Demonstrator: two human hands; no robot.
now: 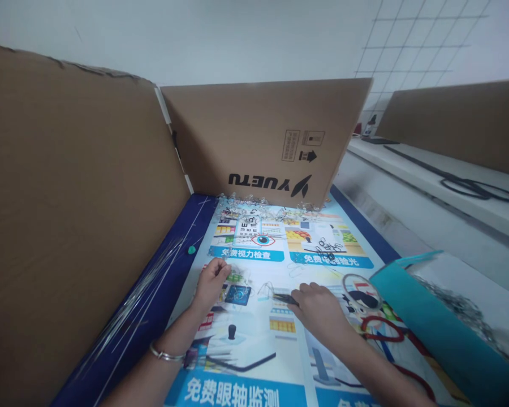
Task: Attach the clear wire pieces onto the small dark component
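My left hand (pixel 212 278), with a silver bangle (pixel 167 354) on its wrist, is closed in a pinch. Faint thin strands show beside its fingertips, but what they hold is too fine to make out. To its right, my right hand (pixel 320 308) is wrapped round slim dark-jawed pliers (pixel 284 298), whose tips point left toward the left hand. A thin bent wire (pixel 266 288) shows at the tips. Both hands are just above a printed poster sheet (pixel 263 362), with a gap between them.
Straight wires (pixel 139 288) and a green lump (pixel 192 250) lie left. Clear small pieces (pixel 263 212) line the back, near black loops (pixel 328 249). Right are a clear ring (pixel 362 291), a red-handled tool (pixel 384 328) and a teal box (pixel 445 328) of wire pieces. Cardboard panels (pixel 254 135) stand around.
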